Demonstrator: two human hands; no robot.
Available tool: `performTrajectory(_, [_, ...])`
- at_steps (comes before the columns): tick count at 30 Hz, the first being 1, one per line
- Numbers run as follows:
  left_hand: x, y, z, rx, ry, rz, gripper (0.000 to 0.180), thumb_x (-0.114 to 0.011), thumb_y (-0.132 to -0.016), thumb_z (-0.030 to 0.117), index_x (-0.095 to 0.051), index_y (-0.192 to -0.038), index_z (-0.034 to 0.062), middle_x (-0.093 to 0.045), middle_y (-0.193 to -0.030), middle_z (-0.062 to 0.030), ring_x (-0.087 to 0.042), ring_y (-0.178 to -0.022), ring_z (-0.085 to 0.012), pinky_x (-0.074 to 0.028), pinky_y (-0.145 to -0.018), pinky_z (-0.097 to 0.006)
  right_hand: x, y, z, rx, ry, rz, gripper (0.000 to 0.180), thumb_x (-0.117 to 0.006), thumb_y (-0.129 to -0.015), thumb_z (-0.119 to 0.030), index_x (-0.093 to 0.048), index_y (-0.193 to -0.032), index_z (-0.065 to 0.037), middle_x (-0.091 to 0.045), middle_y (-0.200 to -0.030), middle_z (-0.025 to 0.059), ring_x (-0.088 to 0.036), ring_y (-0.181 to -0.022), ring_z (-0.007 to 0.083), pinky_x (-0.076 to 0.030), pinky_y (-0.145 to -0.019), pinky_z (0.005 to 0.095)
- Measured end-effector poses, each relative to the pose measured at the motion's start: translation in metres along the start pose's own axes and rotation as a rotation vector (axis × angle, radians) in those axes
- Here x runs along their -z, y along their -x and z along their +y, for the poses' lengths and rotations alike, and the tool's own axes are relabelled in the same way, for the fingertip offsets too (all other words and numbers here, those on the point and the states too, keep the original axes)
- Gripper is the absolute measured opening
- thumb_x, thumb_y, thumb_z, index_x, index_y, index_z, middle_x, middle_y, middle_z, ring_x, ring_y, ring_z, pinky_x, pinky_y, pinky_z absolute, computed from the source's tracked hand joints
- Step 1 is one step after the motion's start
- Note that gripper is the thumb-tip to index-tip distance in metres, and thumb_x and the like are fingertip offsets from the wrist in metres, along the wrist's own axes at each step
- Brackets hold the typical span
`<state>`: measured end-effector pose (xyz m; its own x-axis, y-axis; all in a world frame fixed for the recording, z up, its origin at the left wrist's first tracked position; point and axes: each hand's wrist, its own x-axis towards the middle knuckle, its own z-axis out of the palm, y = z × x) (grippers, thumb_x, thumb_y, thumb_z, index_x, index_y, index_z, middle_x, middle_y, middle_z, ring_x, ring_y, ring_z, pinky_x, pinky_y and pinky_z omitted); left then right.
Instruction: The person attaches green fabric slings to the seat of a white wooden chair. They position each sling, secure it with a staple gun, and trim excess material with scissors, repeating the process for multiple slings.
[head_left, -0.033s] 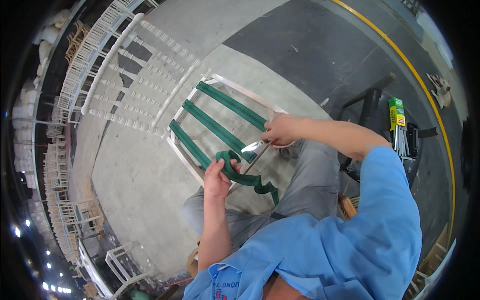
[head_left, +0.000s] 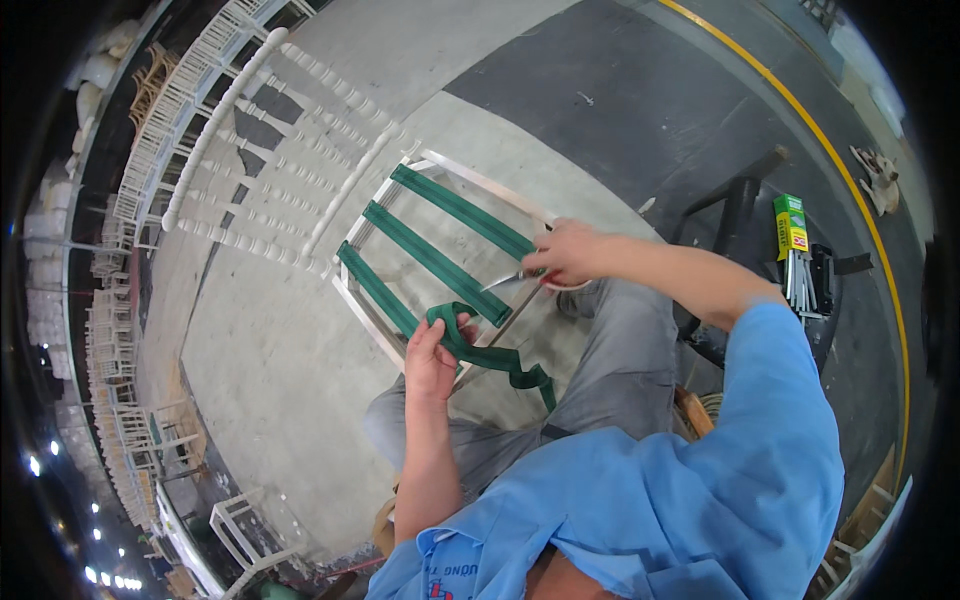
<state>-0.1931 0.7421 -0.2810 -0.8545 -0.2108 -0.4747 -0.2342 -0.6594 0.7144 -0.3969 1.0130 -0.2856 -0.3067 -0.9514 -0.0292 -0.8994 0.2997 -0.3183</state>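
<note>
My half-closed left hand (head_left: 430, 364) pinching looped green fabric strap (head_left: 490, 356); curled right hand (head_left: 568, 252) gripping red-handled metal scissors (head_left: 508, 281), blades pointing toward strap.

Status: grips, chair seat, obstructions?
Left grip: holding green webbing, end dangling. Right grip: holding scissors. Three green strips across seat frame. No obstruction evident.

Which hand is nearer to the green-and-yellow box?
Right. The right hand, holding scissors, is left of the box in the picture; the left hand, gripping loose green webbing, is farther left and lower.
</note>
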Motion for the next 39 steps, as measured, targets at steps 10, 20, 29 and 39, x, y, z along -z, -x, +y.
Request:
performTrajectory(10, [0.029, -0.016, -0.069, -0.268, -1.258, -0.18, 0.023, -0.066, -0.096, 0.012, -0.069, -0.111, -0.0056, -0.069, -0.098, -0.0106, -0.06, -0.083, -0.0177, -0.048, -0.076, -0.031, 0.017, 0.27, -0.092, -1.346, -0.342, 1.193, 0.064, -0.082, -0.088, -0.036, -0.051, -0.137, -0.009, -0.065, -0.077, 0.0117, -0.067, -0.071, 0.0249, -0.051, -0.066, 0.0384])
performTrajectory(20, [0.031, -0.022, -0.084, -0.232, -1.37, -0.201, 0.033, -0.066, -0.095, 0.019, -0.071, -0.119, -0.0027, -0.064, -0.133, -0.0247, -0.061, -0.121, -0.0409, -0.047, -0.102, -0.043, -0.066, 0.445, -0.109, -2.189, -0.045, 0.73, 0.045, -0.071, -0.092, -0.041, -0.07, -0.123, -0.008, -0.069, -0.117, 0.0266, -0.067, -0.112, 0.0444, -0.053, -0.095, 0.0505])
performTrajectory(29, [0.021, 0.011, -0.105, -0.23, -1.029, -0.085, 0.023, -0.071, -0.095, 0.018, -0.07, -0.097, -0.005, -0.062, -0.083, -0.0027, -0.056, -0.076, -0.0146, -0.045, -0.07, -0.034, -0.016, 0.343, -0.073, -1.354, -0.013, 0.935, 0.037, -0.072, -0.094, -0.022, -0.068, -0.127, -0.006, -0.065, -0.116, 0.016, -0.068, -0.085, 0.0239, -0.054, -0.082, 0.0361])
performTrajectory(39, [-0.071, 0.071, 0.005, -0.538, -0.811, -0.295, 0.033, -0.073, -0.094, 0.015, -0.07, -0.125, 0.0016, -0.057, -0.146, -0.0145, -0.053, -0.136, -0.025, -0.041, -0.112, -0.036, 0.021, 0.031, -0.158, -0.337, -1.185, 0.301, 0.032, -0.075, -0.092, -0.008, -0.068, -0.123, -0.001, -0.072, -0.108, 0.0047, -0.061, -0.082, 0.0082, -0.051, -0.075, 0.0245])
